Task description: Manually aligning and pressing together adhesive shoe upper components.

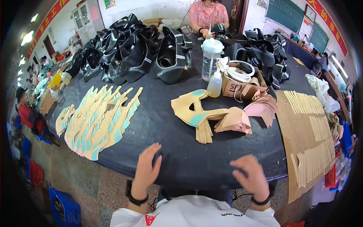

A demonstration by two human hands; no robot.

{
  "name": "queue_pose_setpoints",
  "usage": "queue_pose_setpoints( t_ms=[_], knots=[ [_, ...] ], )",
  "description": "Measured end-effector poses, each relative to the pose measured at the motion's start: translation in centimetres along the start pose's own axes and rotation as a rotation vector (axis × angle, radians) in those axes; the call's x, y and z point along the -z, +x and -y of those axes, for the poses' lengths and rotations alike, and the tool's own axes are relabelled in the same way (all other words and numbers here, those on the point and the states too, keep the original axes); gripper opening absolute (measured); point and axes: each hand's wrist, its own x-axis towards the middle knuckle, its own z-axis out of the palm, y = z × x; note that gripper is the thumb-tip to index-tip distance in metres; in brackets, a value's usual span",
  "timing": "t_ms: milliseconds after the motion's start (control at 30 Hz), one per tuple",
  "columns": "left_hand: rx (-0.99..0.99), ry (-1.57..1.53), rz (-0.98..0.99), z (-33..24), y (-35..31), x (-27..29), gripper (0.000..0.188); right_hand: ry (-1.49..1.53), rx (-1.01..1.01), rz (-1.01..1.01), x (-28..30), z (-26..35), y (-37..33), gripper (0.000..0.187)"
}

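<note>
Both of my hands hover over the near edge of a dark-covered table [181, 157], holding nothing. My left hand [148, 164] has its fingers apart; nearest to it is a spread of overlapping tan shoe-upper pieces with light-blue patches [102, 119]. The fingers of my right hand [250, 174] are parted too, a little blurred. In front of my hands lies a small stack of tan cut pieces with blue patches [189, 108]. Touching its right side are folded tan-and-pink pieces [236, 120], and beyond them a fanned pink stack [262, 108].
Black shoe uppers [128, 56] are heaped at the back left, more [264, 53] at the back right. A water bottle [211, 56], squeeze bottle [215, 84] and cardboard box [242, 87] stand mid-table. Cardboard with tan strips [291, 151] lies right. A person [208, 17] sits opposite.
</note>
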Motion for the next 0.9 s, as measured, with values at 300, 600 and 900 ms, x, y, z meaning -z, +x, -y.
queue_pose_setpoints(
  t_ms=[300,600,900],
  knots=[
    [0.063,0.102,-0.261,0.2,-2.0,-3.5,0.034,-0.333,-0.031,-0.354,-9.6,-2.0,-2.0,0.015],
    [0.201,0.936,-0.301,12.4,1.7,5.4,0.026,-0.324,-0.03,-0.379,-9.6,-2.2,-2.1,0.012],
    [0.093,0.471,-0.148,7.9,3.2,5.3,0.017,-0.302,-0.033,-0.394,-9.5,-1.5,-2.4,0.011]
  ],
)
